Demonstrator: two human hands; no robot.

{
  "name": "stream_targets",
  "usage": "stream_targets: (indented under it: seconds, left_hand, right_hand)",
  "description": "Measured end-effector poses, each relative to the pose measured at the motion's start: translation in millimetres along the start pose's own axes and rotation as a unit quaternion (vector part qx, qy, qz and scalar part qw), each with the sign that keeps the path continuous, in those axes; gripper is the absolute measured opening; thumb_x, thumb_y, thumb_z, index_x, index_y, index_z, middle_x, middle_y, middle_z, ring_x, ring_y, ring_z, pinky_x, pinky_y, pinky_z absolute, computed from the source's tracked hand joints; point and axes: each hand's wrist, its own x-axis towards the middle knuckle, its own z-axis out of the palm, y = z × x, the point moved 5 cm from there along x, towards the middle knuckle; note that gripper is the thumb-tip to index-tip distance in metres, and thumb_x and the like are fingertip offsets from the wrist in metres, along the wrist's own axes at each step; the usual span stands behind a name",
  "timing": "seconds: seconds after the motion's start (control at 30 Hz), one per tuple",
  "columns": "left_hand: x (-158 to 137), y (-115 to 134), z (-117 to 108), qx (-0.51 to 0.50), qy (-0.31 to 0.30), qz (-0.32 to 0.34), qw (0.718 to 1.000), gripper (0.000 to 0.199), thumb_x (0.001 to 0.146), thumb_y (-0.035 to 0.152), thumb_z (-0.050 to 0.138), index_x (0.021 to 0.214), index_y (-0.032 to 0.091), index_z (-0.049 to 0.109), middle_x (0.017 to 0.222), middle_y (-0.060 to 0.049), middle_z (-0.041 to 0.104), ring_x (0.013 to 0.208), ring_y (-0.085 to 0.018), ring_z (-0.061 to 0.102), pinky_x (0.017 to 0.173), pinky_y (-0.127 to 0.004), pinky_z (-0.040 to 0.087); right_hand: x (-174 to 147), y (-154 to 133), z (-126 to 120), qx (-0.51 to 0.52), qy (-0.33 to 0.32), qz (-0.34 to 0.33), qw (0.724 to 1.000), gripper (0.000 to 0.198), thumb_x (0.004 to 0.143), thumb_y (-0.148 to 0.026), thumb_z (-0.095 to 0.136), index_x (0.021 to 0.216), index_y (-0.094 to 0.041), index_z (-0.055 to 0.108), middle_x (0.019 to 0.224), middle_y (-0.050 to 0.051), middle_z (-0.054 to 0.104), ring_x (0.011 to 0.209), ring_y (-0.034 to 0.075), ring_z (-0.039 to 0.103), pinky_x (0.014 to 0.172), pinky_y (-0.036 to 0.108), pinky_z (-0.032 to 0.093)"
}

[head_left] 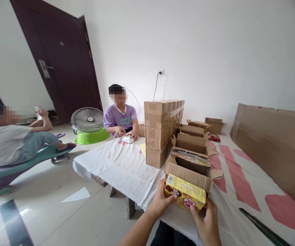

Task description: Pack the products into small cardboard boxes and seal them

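Note:
Between my two hands is a yellow printed box [188,189] with a barcode, held at the front edge of the cloth-covered table. My left hand [161,200] grips its left end, thumb across the front face. At the right end, my right hand [207,218] is closed on it with the thumb on the lower front. Directly behind the yellow box stands an open cardboard carton [186,169], its flaps folded out. More open cartons [191,143] line up behind that one. To their left rise stacked, taped cardboard boxes [154,138].
A utility knife [259,223] lies at the table's right, and a large cardboard sheet [273,147] stands behind it. Across the table a person [120,114] in purple handles a white object [127,139]. Another person [11,140] sits on a ride-on toy near a fan [87,120].

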Motion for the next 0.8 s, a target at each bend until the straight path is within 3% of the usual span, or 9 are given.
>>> stream_targets:
  seconds: [0.17,0.33,0.5,0.8]
  left_hand:
    - [-1.4,6.3,-4.6,0.1,0.03,0.012,0.994,0.071,0.07,0.056,0.073,0.127,0.02,0.051,0.137,-0.014,0.041,0.135,-0.034,0.034,0.114,-0.045,0.029]
    - [0.3,1.4,-7.0,0.088,0.03,0.017,0.996,0.067,0.075,0.051,0.07,0.133,0.023,0.051,0.152,-0.012,0.026,0.142,-0.035,0.025,0.116,-0.043,0.026]
    - [4.9,-11.6,-11.2,0.083,0.028,0.046,0.995,0.062,0.085,0.045,0.062,0.141,0.027,0.043,0.156,-0.009,0.026,0.145,-0.029,0.022,0.119,-0.043,0.017]
    - [6.9,-16.9,-14.0,0.093,0.032,0.05,0.994,0.054,0.087,0.045,0.058,0.137,0.028,0.048,0.153,-0.008,0.03,0.144,-0.031,0.023,0.117,-0.045,0.021]
  right_hand:
    - [-1.1,-5.5,-5.4,-0.061,0.025,-0.036,0.997,0.057,0.079,-0.061,0.06,0.111,-0.015,0.053,0.118,0.02,0.05,0.112,0.038,0.05,0.092,0.057,0.043]
    - [-3.4,-6.9,-4.5,-0.057,0.001,-0.054,0.997,0.047,0.086,-0.052,0.056,0.116,-0.017,0.052,0.125,0.021,0.05,0.115,0.038,0.049,0.091,0.056,0.044]
    - [-3.3,-11.2,-4.6,-0.058,-0.009,-0.062,0.996,0.043,0.087,-0.048,0.056,0.118,-0.018,0.052,0.128,0.02,0.049,0.117,0.038,0.049,0.093,0.057,0.042]
    - [-3.4,-13.3,-5.5,-0.05,-0.007,-0.054,0.997,0.039,0.086,-0.044,0.058,0.116,-0.019,0.052,0.126,0.018,0.05,0.116,0.037,0.05,0.091,0.056,0.045]
